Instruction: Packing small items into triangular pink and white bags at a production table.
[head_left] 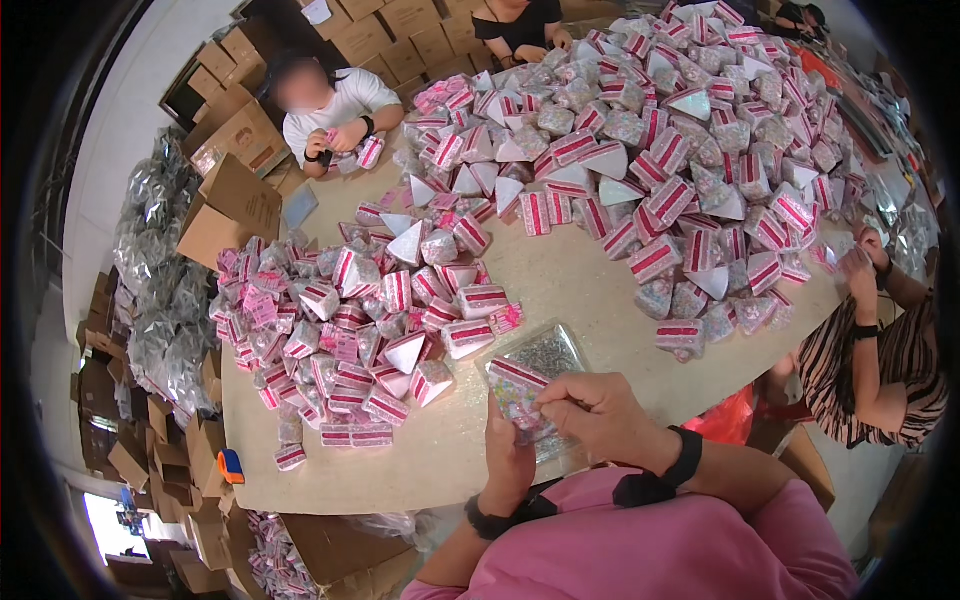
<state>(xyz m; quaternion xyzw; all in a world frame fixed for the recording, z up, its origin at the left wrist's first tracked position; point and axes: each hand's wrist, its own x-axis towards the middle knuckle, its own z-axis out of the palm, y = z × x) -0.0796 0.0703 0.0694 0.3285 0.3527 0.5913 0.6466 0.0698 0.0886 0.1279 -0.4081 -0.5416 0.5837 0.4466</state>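
Note:
In my left hand point(509, 462) I hold a toy cake slice point(514, 392) with white sides, a dark pink stripe and a face covered in pale glittery pieces. The thumb and fingers of that hand grip its lower end. My right hand point(603, 418) is closed in a pinch at the slice's right edge, and whatever lies between its fingertips is too small to make out. Just beyond the slice, partly hidden by it, a clear shallow tray point(548, 350) filled with small silvery bits rests on the table. Black bands circle both my wrists.
Similar slices form a pile point(345, 335) at left and a larger heap point(690, 150) at far right on the pale table point(575, 275). People work at the far left, far side and right. Cardboard boxes point(232, 212) and an orange-blue tape dispenser point(230, 466) stand along the left.

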